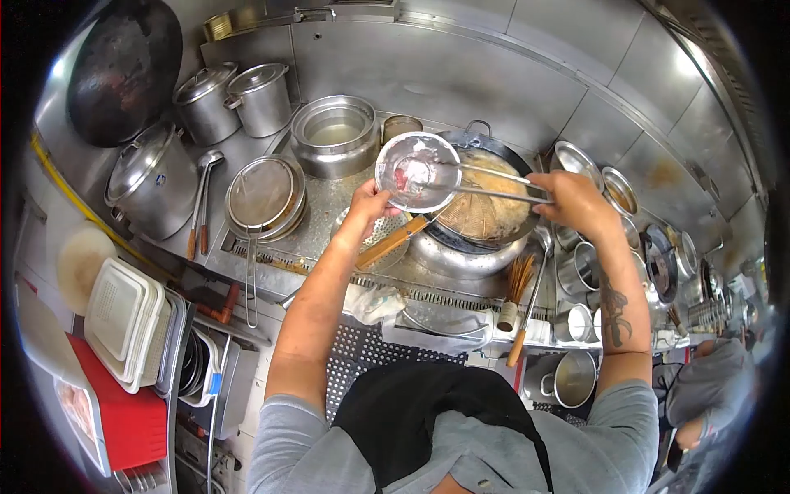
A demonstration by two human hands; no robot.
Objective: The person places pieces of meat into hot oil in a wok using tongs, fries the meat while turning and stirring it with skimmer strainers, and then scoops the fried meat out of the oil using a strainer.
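Note:
My left hand (pixel 374 203) grips the rim of a metal bowl (pixel 418 150) at its lower left. Something small and reddish lies in the bowl. My right hand (pixel 573 200) is closed round long metal tongs (pixel 502 186), whose far ends reach into the bowl. Behind and below the tongs stands a black wok (pixel 522 156) with bubbling, light brown liquid. A wire mesh strainer (pixel 471 216) rests in the wok, and its wooden handle (pixel 391 244) slants down to the left, under the bowl.
Lidded pots (pixel 156 173) and a round sieve (pixel 260 191) stand on the left. A pot of liquid (pixel 333 136) is at the back. Right of the wok are a ladle (pixel 531 300), a bamboo brush (pixel 517 284) and metal containers (pixel 580 267). Another person (pixel 709 383) stands at the far right.

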